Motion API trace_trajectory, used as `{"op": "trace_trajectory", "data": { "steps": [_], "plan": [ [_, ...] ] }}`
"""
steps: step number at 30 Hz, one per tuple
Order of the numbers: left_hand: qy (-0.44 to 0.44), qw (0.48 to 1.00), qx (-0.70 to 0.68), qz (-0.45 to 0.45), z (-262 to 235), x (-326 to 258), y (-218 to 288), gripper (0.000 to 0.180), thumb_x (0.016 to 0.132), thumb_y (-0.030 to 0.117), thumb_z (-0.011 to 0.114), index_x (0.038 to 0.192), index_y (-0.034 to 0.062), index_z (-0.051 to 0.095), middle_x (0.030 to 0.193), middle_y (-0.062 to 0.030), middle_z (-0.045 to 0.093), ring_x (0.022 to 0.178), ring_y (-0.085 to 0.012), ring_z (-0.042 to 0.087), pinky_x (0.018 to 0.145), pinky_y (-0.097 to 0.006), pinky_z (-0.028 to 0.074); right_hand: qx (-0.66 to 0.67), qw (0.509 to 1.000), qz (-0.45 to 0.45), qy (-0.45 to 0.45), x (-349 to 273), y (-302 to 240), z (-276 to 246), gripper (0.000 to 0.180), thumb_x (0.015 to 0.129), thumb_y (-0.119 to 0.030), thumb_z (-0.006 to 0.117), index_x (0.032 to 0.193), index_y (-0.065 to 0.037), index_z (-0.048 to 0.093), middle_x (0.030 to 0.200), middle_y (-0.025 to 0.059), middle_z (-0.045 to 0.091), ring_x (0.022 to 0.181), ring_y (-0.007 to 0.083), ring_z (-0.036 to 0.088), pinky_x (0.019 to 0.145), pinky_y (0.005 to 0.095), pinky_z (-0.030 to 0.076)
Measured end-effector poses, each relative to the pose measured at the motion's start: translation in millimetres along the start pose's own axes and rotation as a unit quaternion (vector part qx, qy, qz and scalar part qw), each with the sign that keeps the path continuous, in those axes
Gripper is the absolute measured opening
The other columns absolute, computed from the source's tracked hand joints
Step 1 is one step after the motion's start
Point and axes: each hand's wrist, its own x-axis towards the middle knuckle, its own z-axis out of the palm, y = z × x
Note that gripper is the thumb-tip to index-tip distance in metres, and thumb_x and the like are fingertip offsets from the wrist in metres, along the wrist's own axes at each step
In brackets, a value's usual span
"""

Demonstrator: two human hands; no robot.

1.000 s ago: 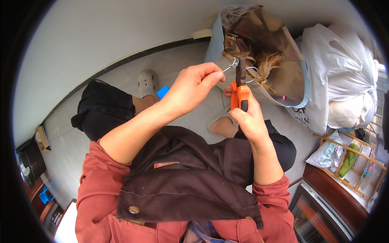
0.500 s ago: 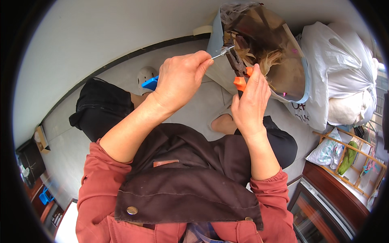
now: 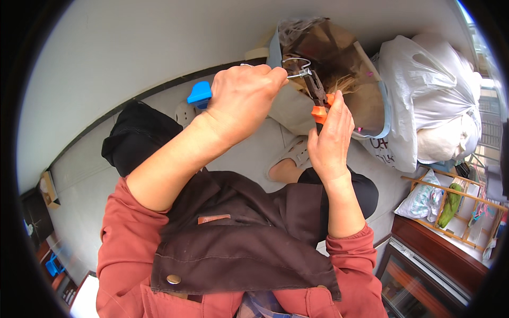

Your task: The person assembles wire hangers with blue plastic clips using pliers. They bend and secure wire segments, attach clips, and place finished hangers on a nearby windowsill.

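Observation:
My left hand [image 3: 245, 100] is raised in front of me, fingers pinched on a thin bent metal wire [image 3: 295, 66]. My right hand [image 3: 331, 139] grips the orange handles of a pair of pliers [image 3: 317, 95], whose dark jaws bite the same wire just right of my left fingertips. Both hands hover over an open brown sack [image 3: 339, 74] holding dry straw-like fibres. My dark apron and red sleeves fill the lower part of the view.
A large white tied bag [image 3: 440, 106] stands right of the brown sack. A blue plastic object [image 3: 200, 94] lies on the grey floor by a pale sandal. A wooden rack [image 3: 456, 201] with small items sits at lower right.
Both hands have risen and moved toward the sack. The pliers now clamp the wire nearer my left fingers, and the wire shows a curled loop.

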Motion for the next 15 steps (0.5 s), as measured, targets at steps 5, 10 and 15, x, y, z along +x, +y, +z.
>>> {"op": "trace_trajectory", "data": {
  "steps": [5, 10, 15],
  "plan": [
    [-0.003, 0.996, 0.052, 0.073, -5.8, 51.5, 0.3, 0.006, 0.076, 0.015, 0.057, 0.075, 0.0098, 0.056, 0.066, -0.0052, 0.059, 0.062, -0.027, 0.059, 0.051, -0.038, 0.046, -0.12, 0.989, -0.044, 0.07, 34.3, 18.3, -30.4, 0.069, 0.066, 0.006, 0.054, 0.128, 0.013, 0.026, 0.12, 0.023, 0.041, 0.113, 0.0338, 0.04, 0.096, 0.045, 0.029],
    [-0.008, 0.998, -0.008, 0.058, 17.2, 78.9, 13.2, 0.012, 0.079, 0.019, 0.055, 0.072, 0.0092, 0.056, 0.066, -0.0081, 0.059, 0.061, -0.0309, 0.059, 0.051, -0.042, 0.045, -0.124, 0.986, -0.027, 0.106, 59.7, 36.8, -27.3, 0.066, 0.067, 0.002, 0.055, 0.126, 0.012, 0.028, 0.115, 0.0206, 0.044, 0.109, 0.0329, 0.042, 0.094, 0.0446, 0.03],
    [-0.014, 0.996, -0.08, 0.026, 31.6, 86.2, 20.8, 0.015, 0.081, 0.023, 0.056, 0.074, 0.0091, 0.059, 0.066, -0.0097, 0.06, 0.063, -0.0324, 0.059, 0.055, -0.044, 0.046, -0.137, 0.982, -0.002, 0.129, 57.3, 49.2, -16.2, 0.077, 0.061, 0.003, 0.058, 0.129, 0.012, 0.023, 0.115, 0.0212, 0.043, 0.109, 0.0332, 0.042, 0.096, 0.044, 0.029]
  ]
}}
